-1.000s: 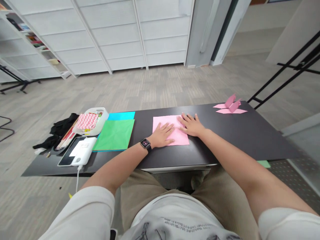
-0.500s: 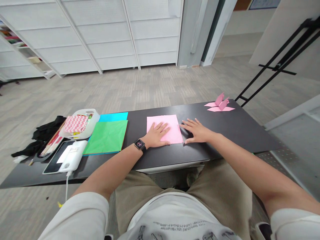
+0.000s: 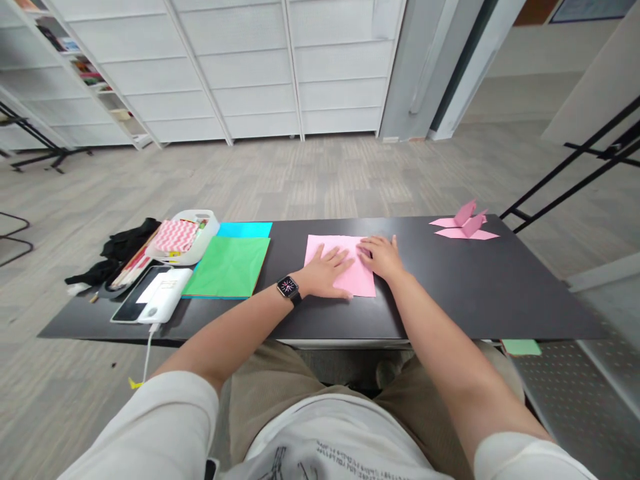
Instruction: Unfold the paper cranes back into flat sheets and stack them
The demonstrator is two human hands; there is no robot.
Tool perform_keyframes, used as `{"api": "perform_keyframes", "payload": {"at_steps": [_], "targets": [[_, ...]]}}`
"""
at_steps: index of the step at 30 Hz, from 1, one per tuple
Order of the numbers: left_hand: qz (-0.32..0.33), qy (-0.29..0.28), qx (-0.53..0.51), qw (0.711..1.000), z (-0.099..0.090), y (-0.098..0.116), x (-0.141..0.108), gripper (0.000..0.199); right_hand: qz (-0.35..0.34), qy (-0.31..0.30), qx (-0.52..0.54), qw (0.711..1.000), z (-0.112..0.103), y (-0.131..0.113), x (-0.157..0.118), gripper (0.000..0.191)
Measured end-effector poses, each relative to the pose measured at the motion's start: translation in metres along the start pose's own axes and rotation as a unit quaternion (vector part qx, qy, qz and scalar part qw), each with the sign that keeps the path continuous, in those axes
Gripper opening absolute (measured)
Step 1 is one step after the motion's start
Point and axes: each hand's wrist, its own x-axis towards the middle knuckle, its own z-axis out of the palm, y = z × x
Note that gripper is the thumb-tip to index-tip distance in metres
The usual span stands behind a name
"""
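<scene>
A square sheet of pink paper lies flat on the dark table in front of me. My left hand rests palm down on its left and middle part, fingers spread, with a watch on the wrist. At the sheet's upper right edge, my right hand touches the paper with its fingers slightly bent and apart. Nothing shows gripped in either hand. Two folded pink paper birds stand at the table's far right.
To the left lie green paper and blue paper. Beyond them are a white basket with a pink zigzag-patterned item, a white device with a cable, a dark tablet-like slab and black cloth.
My right hand has moved left from beside the sheet onto its right edge. My left hand stays flat on the paper. The camera view has shifted slightly.
</scene>
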Motion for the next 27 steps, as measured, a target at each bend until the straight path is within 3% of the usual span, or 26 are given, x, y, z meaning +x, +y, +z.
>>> {"api": "perform_keyframes", "payload": {"at_steps": [5,9,14,20,27], "targets": [[-0.004,0.072,-0.03,0.997,0.005,0.012,0.012,0.075,-0.005,0.014,0.006,1.0,-0.001,0.001,-0.002,0.038],[0.03,0.065,-0.018,0.997,0.012,0.023,0.005,0.076,-0.003,0.011,-0.003,1.0,-0.001,-0.002,-0.002,0.038],[0.033,0.048,-0.007,0.998,0.01,0.027,-0.013,0.099,-0.002,0.005,-0.001,1.0,-0.002,-0.003,-0.003,0.037],[-0.047,0.093,-0.022,0.994,0.013,0.033,-0.009,0.073,-0.009,0.015,0.014,1.0,0.0,-0.002,-0.003,0.033],[-0.005,0.086,-0.001,0.996,0.012,0.038,-0.009,0.088,-0.006,0.023,0.032,0.999,0.001,-0.002,-0.004,0.031]]}}
